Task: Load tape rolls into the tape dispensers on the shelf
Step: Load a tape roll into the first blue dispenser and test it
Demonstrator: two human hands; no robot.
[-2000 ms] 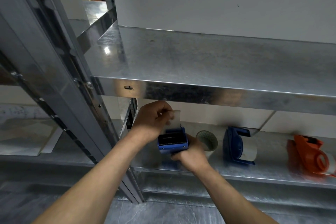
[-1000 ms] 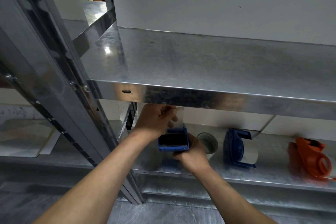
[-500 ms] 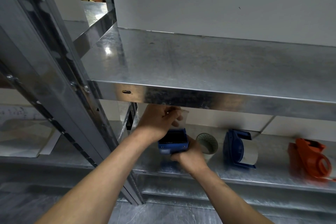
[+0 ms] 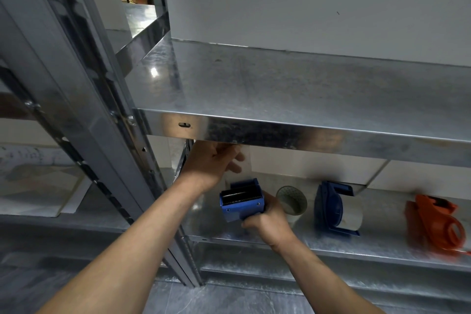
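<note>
Tape being fed thru blue dispenser (image 4: 240, 200) at shelf (image 4: 382, 245) left end.
Dispenser being gripped by right hand (image 4: 269, 224), clear strip (image 4: 239, 169) being pinched by left hand (image 4: 212, 163); w/ slack, strip risks being stuck to itself.

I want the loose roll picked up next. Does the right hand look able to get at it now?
Probably not yet: the right hand grips the blue dispenser, so it is occupied, though the loose roll stands right beside it with nothing between.

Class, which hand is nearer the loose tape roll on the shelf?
Right. The right hand, gripping the blue tape dispenser, sits beside the tape roll; the left hand, pinching the tape end, is farther left and higher.
</note>
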